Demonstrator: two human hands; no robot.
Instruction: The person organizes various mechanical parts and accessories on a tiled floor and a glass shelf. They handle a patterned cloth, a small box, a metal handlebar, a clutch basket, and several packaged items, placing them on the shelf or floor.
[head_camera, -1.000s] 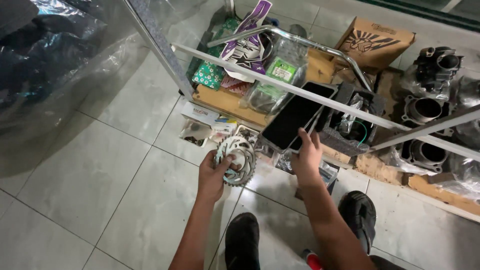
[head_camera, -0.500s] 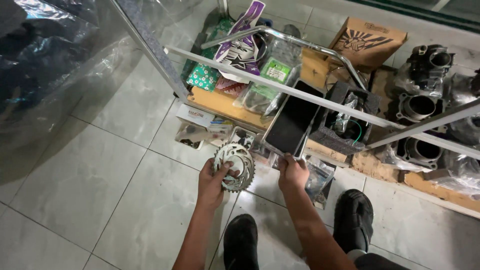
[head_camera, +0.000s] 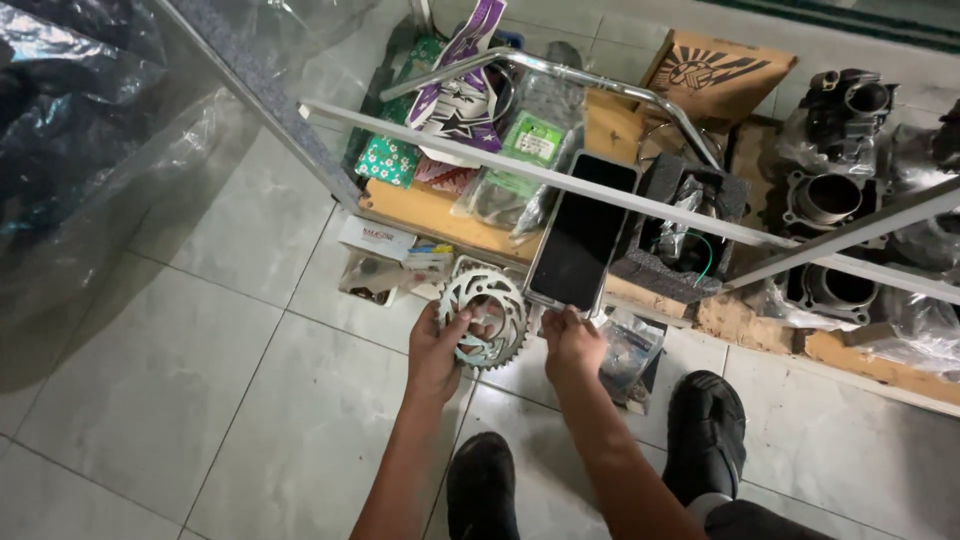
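Note:
My left hand (head_camera: 437, 352) grips a silver toothed sprocket (head_camera: 487, 316) by its lower left rim and holds it over the floor tiles. My right hand (head_camera: 571, 343) pinches the bottom edge of a black phone (head_camera: 584, 231), which leans up against the low shelf of parts. The two hands are close together, with the sprocket between them. My black shoes (head_camera: 706, 432) stand just below the hands.
A low wooden shelf (head_camera: 420, 205) carries packaged parts, a foam block with wires (head_camera: 686, 232), a cardboard box (head_camera: 718, 70) and engine cylinders (head_camera: 826, 200). White metal bars (head_camera: 520, 172) cross above it. Small boxes (head_camera: 377, 238) lie on the floor; plastic-wrapped goods (head_camera: 80, 130) fill the left.
My right hand dropped from the phone's middle to its bottom edge and drew closer to me. The left hand kept hold of the sprocket, which shifted slightly right and down.

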